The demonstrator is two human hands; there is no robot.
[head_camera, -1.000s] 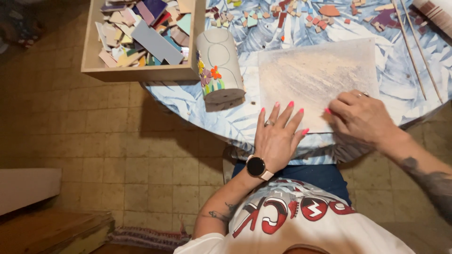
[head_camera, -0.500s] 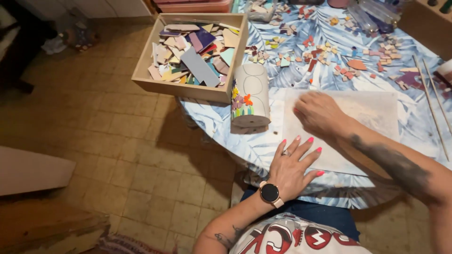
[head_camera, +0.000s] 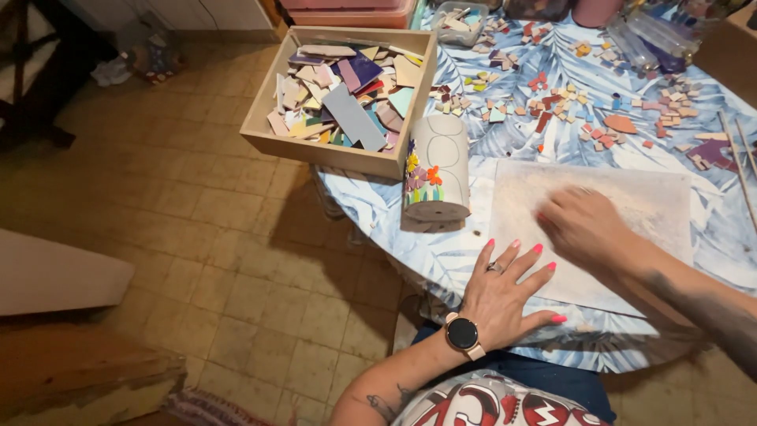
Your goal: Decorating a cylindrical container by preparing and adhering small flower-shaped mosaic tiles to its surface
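The left hand [head_camera: 505, 296] lies flat and open holding down the pale board [head_camera: 631, 205], while the right hand [head_camera: 583, 225], blurred and seemingly empty, rubs it; wiping wants steady pressing.

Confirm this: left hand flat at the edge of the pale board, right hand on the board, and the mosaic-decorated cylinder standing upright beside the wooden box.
Not quite. The head view shows the mosaic-decorated cylinder lying on its side, not upright, beside the wooden box. The rest holds: left hand flat at the edge of the pale board, right hand on it.
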